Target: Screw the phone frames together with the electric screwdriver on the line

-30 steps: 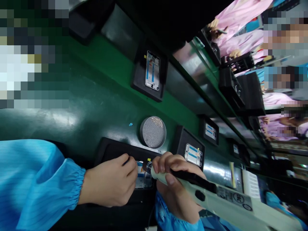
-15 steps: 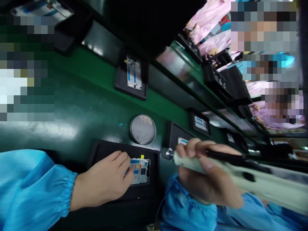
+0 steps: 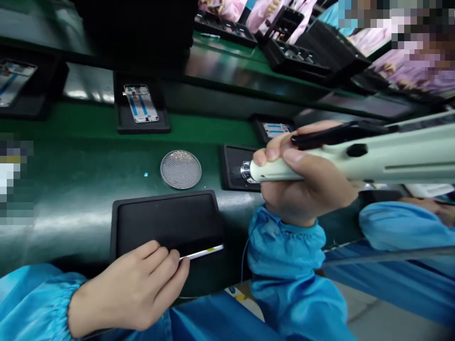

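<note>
My left hand (image 3: 133,284) is closed on a phone frame (image 3: 202,253), which is tipped up so that mostly its thin white edge and a yellow tab show. It is held over the near side of a black tray (image 3: 163,218), whose bare floor is visible. In my right hand (image 3: 309,184) is a pale green electric screwdriver (image 3: 398,156) with a black lever, its metal nose pointing left. The bit is too blurred to make out. Beyond the tray stands a round dish (image 3: 180,169) with a dotted surface and tiny pieces at its far side.
More black trays with phone frames (image 3: 141,103) stand along the green strip (image 3: 199,130) behind. One tray (image 3: 232,156) lies partly behind the screwdriver nose. A tiny blue piece (image 3: 145,174) lies left of the dish. A co-worker's blue sleeve (image 3: 401,225) is at the right; others in pink sit across.
The phone frame, which lay flat in the tray, is now lifted and tilted on edge in my left hand toward me. My right hand has raised the screwdriver; the camera view has turned.
</note>
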`<state>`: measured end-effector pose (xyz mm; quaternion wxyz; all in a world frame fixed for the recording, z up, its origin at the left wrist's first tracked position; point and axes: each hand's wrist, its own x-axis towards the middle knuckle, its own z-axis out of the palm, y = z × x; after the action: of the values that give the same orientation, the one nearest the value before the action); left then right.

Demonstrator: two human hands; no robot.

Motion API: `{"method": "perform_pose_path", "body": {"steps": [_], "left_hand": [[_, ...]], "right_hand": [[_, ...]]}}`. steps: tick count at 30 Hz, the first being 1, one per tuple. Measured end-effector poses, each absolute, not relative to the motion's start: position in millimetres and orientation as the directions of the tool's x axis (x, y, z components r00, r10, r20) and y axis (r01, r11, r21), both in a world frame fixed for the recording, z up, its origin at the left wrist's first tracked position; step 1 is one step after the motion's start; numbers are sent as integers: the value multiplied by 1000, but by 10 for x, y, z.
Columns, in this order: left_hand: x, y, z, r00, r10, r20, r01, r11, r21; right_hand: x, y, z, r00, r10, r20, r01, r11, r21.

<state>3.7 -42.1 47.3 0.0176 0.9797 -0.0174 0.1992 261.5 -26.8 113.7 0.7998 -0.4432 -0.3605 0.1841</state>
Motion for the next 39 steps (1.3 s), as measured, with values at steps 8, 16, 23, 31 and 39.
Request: {"method": "perform_pose_path", "body": {"steps": [8, 16, 23, 31, 39], "left_hand": [[60, -361, 493, 931, -71, 358, -103, -992, 73], [62, -353, 511, 950, -86, 301, -106, -993, 52], [115, -361, 574, 973, -110, 204, -120, -992, 39], [158, -344, 625, 977, -125, 175, -134, -990, 44], [169, -341, 677, 980, -134, 150, -138, -990, 12]], "right_hand": [[2598, -291, 1170, 673, 598, 436, 52, 550, -834], [2615, -313, 1150, 624, 622, 473, 69, 559, -826], [2630, -328, 1142, 616, 623, 482, 81, 559, -825], [2672, -331, 1132, 626, 604, 493, 88, 574, -814], [2689, -319, 1118, 633, 628, 453, 72, 534, -842]]}}
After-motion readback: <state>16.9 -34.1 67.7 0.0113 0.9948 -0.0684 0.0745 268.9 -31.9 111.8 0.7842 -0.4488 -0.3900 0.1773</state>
